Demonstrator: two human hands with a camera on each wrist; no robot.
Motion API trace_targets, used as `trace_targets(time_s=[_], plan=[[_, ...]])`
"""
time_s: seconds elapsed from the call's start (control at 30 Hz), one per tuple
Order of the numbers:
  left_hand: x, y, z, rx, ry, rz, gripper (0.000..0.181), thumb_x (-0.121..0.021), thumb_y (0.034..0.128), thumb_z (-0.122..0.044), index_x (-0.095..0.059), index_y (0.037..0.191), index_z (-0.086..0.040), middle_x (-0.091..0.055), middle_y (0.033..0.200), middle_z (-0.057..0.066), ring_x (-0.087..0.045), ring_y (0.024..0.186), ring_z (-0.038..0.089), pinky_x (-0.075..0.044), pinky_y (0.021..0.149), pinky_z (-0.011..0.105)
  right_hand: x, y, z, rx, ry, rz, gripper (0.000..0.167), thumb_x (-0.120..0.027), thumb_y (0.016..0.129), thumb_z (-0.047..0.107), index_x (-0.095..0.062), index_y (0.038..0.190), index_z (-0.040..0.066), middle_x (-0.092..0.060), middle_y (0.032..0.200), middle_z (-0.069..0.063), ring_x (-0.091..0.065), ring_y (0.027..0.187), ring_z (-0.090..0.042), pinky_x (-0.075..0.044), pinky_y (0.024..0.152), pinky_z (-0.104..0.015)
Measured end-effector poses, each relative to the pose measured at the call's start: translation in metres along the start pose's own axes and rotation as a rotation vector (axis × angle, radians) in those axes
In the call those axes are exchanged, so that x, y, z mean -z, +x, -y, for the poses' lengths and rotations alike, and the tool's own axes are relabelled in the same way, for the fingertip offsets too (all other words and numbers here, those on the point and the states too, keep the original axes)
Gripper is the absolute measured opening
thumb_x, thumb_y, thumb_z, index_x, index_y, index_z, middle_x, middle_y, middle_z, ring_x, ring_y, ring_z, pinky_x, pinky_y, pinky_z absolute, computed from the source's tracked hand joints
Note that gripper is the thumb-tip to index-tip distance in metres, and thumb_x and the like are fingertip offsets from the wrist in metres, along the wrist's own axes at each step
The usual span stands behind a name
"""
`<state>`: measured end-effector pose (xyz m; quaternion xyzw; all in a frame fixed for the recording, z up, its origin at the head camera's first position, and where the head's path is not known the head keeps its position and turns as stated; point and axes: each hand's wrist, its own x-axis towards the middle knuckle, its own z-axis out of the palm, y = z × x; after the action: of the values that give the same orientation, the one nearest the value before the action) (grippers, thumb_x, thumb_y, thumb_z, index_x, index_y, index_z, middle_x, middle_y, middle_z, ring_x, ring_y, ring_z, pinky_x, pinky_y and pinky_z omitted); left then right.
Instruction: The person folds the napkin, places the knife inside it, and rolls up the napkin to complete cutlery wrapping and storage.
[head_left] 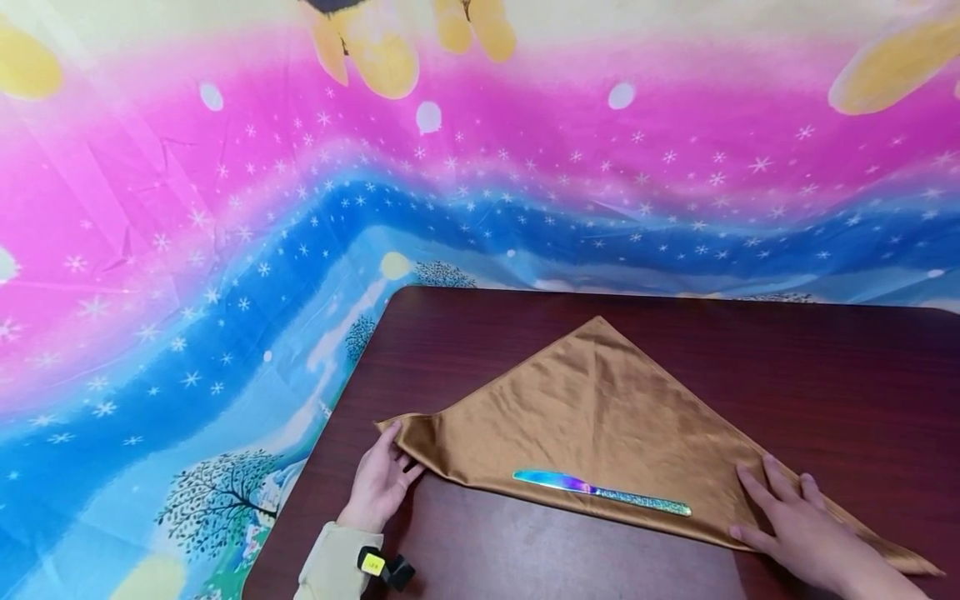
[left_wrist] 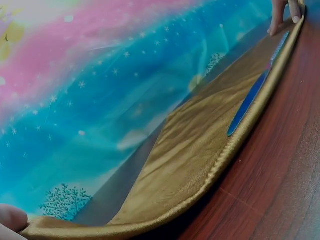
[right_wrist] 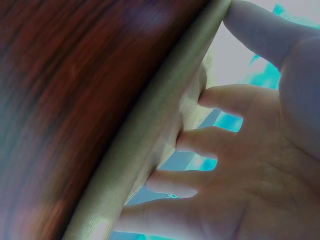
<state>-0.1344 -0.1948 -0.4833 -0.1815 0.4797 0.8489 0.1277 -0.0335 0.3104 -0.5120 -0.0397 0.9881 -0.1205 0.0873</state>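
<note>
A golden-brown satin cloth (head_left: 585, 408) lies folded in a triangle, its point toward the table's far edge. On it, near the folded front edge, rests a knife (head_left: 600, 492) with a rainbow-coloured blade and textured handle. The left hand (head_left: 378, 483) pinches the cloth's left corner, which is slightly raised; in the left wrist view its fingertips (left_wrist: 12, 220) show at that corner. The right hand (head_left: 806, 525) rests with spread fingers on the cloth's right part. In the right wrist view the right hand's fingertips (right_wrist: 190, 140) touch the cloth (right_wrist: 150, 115) along its folded edge.
The dark red-brown wooden table (head_left: 862, 392) has a rounded far left corner. Behind and to its left hangs a pink and blue patterned sheet (head_left: 480, 167) with snowflakes and trees. A black strap with a yellow label (head_left: 372, 563) is on the left wrist.
</note>
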Motion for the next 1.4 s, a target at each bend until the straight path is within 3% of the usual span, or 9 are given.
trace_targets(time_s=[0.2, 0.3, 0.47, 0.6, 0.77, 1.13, 1.4], plan=[[-0.002, 0.000, -0.001, -0.020, -0.002, -0.015, 0.054, -0.043, 0.1029, -0.031, -0.022, 0.146, -0.006, -0.018, 0.156, 0.017, -0.020, 0.144, 0.032, -0.018, 0.119, 0.051, 0.001, 0.000, 0.001, 0.001, -0.002, -0.008, 0.087, -0.061, 0.085, 0.058, -0.040, 0.141, -0.005, -0.024, 0.143, -0.043, -0.023, 0.115, -0.077, -0.036, 0.069, -0.080], [-0.003, -0.001, -0.001, -0.028, 0.008, -0.027, 0.052, -0.044, 0.1025, -0.030, -0.025, 0.145, -0.005, -0.026, 0.151, 0.016, -0.023, 0.142, 0.031, -0.019, 0.118, 0.050, 0.001, 0.000, 0.001, -0.001, -0.006, -0.006, 0.087, -0.061, 0.085, 0.059, -0.040, 0.141, -0.004, -0.024, 0.143, -0.042, -0.024, 0.115, -0.077, -0.035, 0.066, -0.080], [-0.005, -0.002, 0.000, -0.050, 0.031, -0.060, 0.046, -0.047, 0.1016, -0.028, -0.033, 0.139, -0.006, -0.052, 0.126, 0.000, -0.038, 0.130, 0.021, -0.025, 0.115, 0.042, 0.001, 0.000, 0.001, -0.009, -0.009, 0.008, 0.089, -0.059, 0.085, 0.061, -0.039, 0.142, -0.003, -0.023, 0.144, -0.042, -0.023, 0.115, -0.077, -0.034, 0.064, -0.082], [-0.008, -0.003, -0.001, -0.060, 0.030, -0.057, 0.042, -0.048, 0.1013, -0.028, -0.036, 0.136, -0.007, -0.056, 0.114, -0.008, -0.042, 0.123, 0.015, -0.024, 0.113, 0.036, 0.003, 0.000, 0.003, -0.014, -0.007, 0.005, 0.089, -0.060, 0.084, 0.061, -0.039, 0.143, -0.003, -0.022, 0.145, -0.041, -0.023, 0.116, -0.076, -0.033, 0.065, -0.082], [-0.015, -0.005, -0.002, -0.074, 0.021, -0.039, 0.044, -0.047, 0.1013, -0.026, -0.035, 0.139, -0.005, -0.056, 0.116, -0.008, -0.035, 0.129, 0.019, -0.020, 0.115, 0.038, 0.002, -0.001, 0.003, -0.019, -0.010, 0.015, 0.090, -0.057, 0.085, 0.063, -0.037, 0.144, -0.002, -0.020, 0.146, -0.041, -0.023, 0.116, -0.076, -0.032, 0.064, -0.083], [-0.030, -0.010, -0.006, -0.088, 0.041, -0.006, 0.038, -0.047, 0.1014, -0.025, -0.041, 0.134, -0.006, -0.057, 0.120, -0.006, -0.047, 0.117, 0.012, -0.030, 0.102, 0.030, 0.004, -0.002, 0.003, -0.024, -0.009, 0.044, 0.091, -0.055, 0.085, 0.065, -0.038, 0.144, -0.003, -0.021, 0.144, -0.042, -0.023, 0.116, -0.075, -0.034, 0.063, -0.081], [-0.041, -0.015, -0.009, -0.098, 0.057, 0.025, 0.046, -0.048, 0.1010, -0.027, -0.037, 0.139, -0.002, -0.049, 0.128, -0.001, -0.036, 0.127, 0.019, -0.022, 0.108, 0.033, 0.006, -0.002, 0.004, -0.032, 0.003, 0.056, 0.093, -0.053, 0.084, 0.067, -0.037, 0.144, -0.002, -0.020, 0.145, -0.041, -0.022, 0.118, -0.073, -0.034, 0.063, -0.081]])
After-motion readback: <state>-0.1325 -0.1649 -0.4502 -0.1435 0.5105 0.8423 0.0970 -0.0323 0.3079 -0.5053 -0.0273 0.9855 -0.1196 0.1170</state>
